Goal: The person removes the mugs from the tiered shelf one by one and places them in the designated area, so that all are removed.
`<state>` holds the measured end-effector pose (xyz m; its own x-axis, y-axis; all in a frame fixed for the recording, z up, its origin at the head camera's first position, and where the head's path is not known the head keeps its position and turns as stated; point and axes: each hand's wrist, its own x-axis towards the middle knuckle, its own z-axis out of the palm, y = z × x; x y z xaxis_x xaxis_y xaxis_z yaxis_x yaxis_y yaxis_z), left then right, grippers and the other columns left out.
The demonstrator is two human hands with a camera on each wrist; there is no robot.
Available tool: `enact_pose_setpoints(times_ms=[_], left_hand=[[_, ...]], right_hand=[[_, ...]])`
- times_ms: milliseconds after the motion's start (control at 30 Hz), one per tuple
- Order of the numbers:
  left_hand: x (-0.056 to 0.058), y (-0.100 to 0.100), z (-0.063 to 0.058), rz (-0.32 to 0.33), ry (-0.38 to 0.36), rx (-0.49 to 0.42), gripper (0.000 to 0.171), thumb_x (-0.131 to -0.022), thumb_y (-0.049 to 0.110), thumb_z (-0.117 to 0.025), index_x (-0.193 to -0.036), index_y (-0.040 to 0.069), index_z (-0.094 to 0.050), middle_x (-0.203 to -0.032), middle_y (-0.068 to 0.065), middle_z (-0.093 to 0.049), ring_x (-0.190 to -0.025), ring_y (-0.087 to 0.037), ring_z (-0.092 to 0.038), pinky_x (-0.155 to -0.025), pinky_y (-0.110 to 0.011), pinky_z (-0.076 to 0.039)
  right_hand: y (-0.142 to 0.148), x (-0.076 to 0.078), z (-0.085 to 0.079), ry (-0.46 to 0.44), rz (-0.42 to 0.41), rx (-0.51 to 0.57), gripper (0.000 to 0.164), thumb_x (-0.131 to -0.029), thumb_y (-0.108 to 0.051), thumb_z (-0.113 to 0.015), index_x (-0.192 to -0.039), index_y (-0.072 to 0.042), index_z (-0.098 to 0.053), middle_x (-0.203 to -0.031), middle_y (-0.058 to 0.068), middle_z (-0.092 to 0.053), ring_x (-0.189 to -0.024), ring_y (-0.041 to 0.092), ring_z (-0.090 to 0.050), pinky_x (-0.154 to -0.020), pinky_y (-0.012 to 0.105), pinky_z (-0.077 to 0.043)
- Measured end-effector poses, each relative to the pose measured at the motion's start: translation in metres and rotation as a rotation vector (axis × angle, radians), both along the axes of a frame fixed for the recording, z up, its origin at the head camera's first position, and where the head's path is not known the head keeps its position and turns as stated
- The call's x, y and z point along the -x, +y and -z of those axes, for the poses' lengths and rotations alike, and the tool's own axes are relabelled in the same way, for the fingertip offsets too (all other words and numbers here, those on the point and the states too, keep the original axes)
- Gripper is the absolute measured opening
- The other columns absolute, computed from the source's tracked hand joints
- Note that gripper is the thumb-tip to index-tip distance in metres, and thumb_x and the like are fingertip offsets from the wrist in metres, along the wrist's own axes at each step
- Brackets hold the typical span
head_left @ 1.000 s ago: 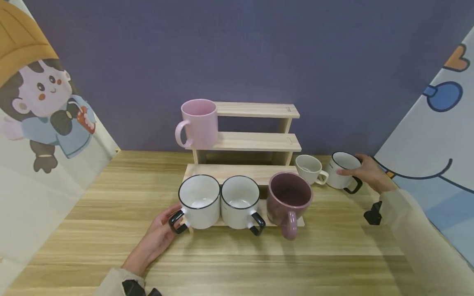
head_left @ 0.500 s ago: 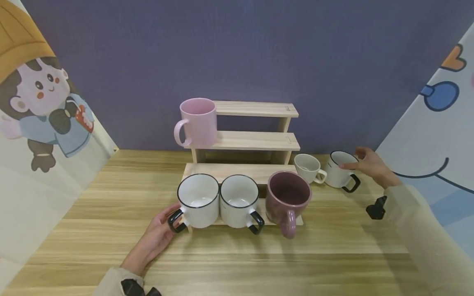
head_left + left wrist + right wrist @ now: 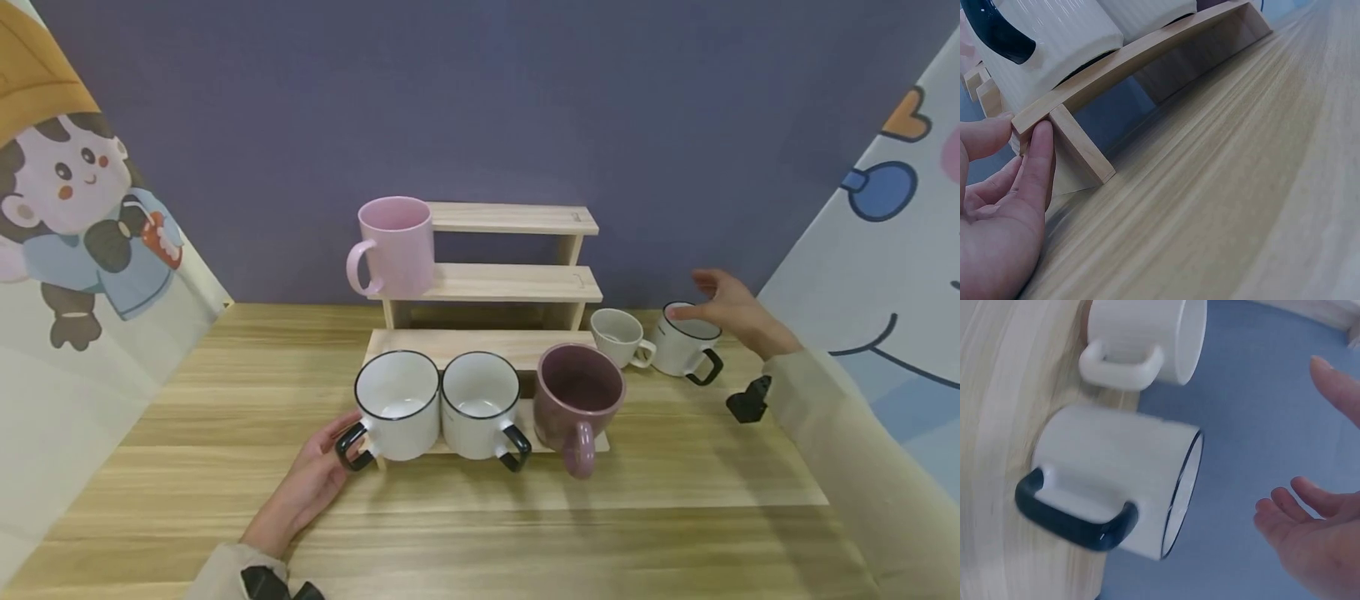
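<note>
Rimmed mug (image 3: 675,350) stands upright on the table (image 3: 480,558), R of the rack (image 3: 517,285), just beside the small cup (image 3: 612,340). R hand (image 3: 731,315) hangs above it, fingers spread, gripping nothing. L hand (image 3: 311,479) pinches the end of the bottom shelf (image 3: 1141,56), w/ a finger under the board. Two white mugs (image 3: 401,427) plus a plum one (image 3: 562,425) crowd that shelf, so a tug could prob. tip one off; a careless R-hand dip might knock mug vs. cup.

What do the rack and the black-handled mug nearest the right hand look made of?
Rack: bare matte wood, judging by its pale grain. Mug: probably glazed ceramic, given the shiny highlight on its handle, though enamelled metal is possible.
</note>
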<state>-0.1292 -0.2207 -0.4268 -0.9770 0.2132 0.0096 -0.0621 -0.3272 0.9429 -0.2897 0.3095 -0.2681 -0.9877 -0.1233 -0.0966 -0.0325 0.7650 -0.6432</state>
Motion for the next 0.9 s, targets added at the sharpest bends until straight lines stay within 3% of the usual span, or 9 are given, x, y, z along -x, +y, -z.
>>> enact_pose_setpoints(times_ms=[267,900], left_hand=[[0.000,0.000,-0.001,0.019,0.015,0.004,0.030,-0.095,0.002,-0.051,-0.119,0.019,-0.048,-0.115,0.010,-0.061,-0.103,-0.002,-0.057,-0.088,-0.017,-0.052],[-0.002,0.000,-0.001,0.006,0.019,0.012,0.031,-0.095,0.002,-0.052,-0.122,0.014,-0.044,-0.114,0.009,-0.061,-0.104,-0.002,-0.057,-0.089,-0.017,-0.052]], right_hand=[[-0.024,-0.006,-0.013,0.013,-0.034,0.006,0.103,-0.083,-0.040,-0.073,-0.152,-0.004,-0.005,-0.157,0.023,-0.011,-0.140,0.046,-0.018,-0.110,0.064,-0.026],[-0.080,-0.008,-0.046,0.058,-0.141,0.063,0.096,-0.081,-0.033,-0.075,-0.151,-0.006,-0.015,-0.157,0.018,-0.020,-0.142,0.039,-0.022,-0.114,0.057,-0.025]])
